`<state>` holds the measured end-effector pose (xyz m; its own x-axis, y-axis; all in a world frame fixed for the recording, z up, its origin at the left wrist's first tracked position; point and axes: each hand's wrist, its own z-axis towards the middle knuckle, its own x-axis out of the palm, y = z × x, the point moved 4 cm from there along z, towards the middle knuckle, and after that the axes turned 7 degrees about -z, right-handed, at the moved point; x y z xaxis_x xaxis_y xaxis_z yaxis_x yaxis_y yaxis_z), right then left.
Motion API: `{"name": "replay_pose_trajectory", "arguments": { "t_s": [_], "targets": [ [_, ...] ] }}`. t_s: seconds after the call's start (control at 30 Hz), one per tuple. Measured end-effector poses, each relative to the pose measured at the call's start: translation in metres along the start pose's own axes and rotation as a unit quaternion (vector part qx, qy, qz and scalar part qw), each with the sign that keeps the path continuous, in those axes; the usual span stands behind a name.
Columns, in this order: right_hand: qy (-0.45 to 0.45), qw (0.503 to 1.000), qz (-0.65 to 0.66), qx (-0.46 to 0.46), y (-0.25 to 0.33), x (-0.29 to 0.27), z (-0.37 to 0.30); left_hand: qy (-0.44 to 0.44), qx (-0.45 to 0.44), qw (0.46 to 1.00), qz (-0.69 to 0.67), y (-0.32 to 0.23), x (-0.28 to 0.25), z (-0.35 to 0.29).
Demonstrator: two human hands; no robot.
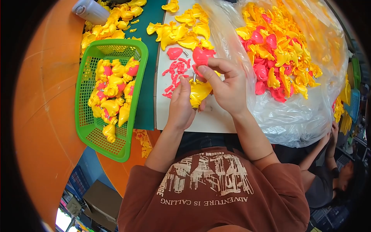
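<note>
Over the white board, my left hand is closed around a yellow plastic figure part. A small metal pin stands up at its top edge. My right hand is bent over the same part, thumb and forefinger drawn together by the pin; what they pinch is partly hidden, with a bit of red at the thumb tip. Just beyond those fingers lies a red shell piece. Left of it are another red piece, a second metal pin and several small red strips.
A green basket with several yellow-and-red figures stands at left. Yellow shells lie at the board's far end. On clear plastic sheeting at right is a yellow-and-red heap. A cup stands far left; another person sits right.
</note>
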<state>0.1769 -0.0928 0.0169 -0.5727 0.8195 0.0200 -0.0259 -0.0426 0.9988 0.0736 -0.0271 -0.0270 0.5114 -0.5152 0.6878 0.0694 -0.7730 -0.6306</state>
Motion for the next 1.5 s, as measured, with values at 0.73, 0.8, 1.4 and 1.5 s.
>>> {"name": "replay_pose_trajectory", "arguments": {
  "t_s": [0.73, 0.8, 1.4, 1.5],
  "targets": [
    [0.041, 0.981, -0.17, -0.09, 0.012, -0.022, -0.009, 0.01, -0.054, 0.986, -0.156, -0.003, -0.004, 0.009],
    [0.033, 0.943, -0.291, -0.155, 0.017, -0.027, -0.011, 0.015, -0.049, 0.987, -0.151, -0.006, -0.004, 0.008],
    [0.082, 0.869, -0.446, -0.199, -0.006, -0.024, 0.003, -0.069, 0.037, 0.982, -0.171, -0.016, -0.039, 0.003],
    [0.087, 0.892, -0.412, -0.164, -0.008, -0.018, 0.0, -0.058, 0.035, 0.983, -0.172, -0.014, -0.04, 0.003]
  ]
}}
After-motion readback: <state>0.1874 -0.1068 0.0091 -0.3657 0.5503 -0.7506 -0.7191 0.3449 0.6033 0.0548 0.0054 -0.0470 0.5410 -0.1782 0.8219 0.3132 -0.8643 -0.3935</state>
